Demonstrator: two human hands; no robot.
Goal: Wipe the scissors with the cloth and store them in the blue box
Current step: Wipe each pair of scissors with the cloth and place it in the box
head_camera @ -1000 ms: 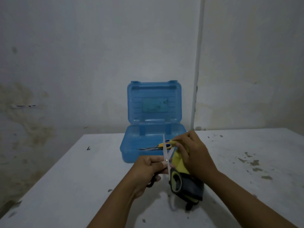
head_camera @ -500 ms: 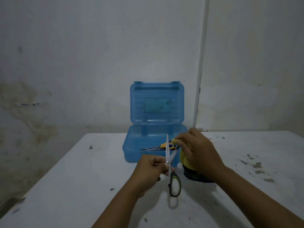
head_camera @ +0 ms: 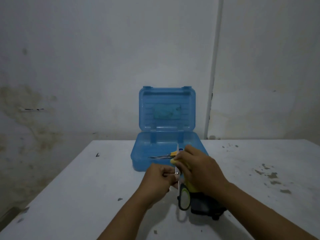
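Observation:
My left hand (head_camera: 160,179) grips a pair of scissors (head_camera: 183,199) near the pivot; their blades point up and away, and the black and yellow-green handle loop hangs toward me. My right hand (head_camera: 199,170) holds a yellow and dark cloth (head_camera: 200,203) wrapped against the blades. Just behind my hands stands the blue box (head_camera: 143,153), its lid upright. Inside it lies another pair of scissors (head_camera: 162,155) with yellow handles, partly hidden by my right hand.
The white table (head_camera: 86,187) has dark specks and chipped patches on its right side (head_camera: 270,175). A stained wall rises behind it, with a white pipe (head_camera: 214,66) running down just right of the box.
My right hand has slid the cloth back down along the blades toward the pivot. The dark part of the cloth hangs lower beside the handle again. My left hand keeps its grip.

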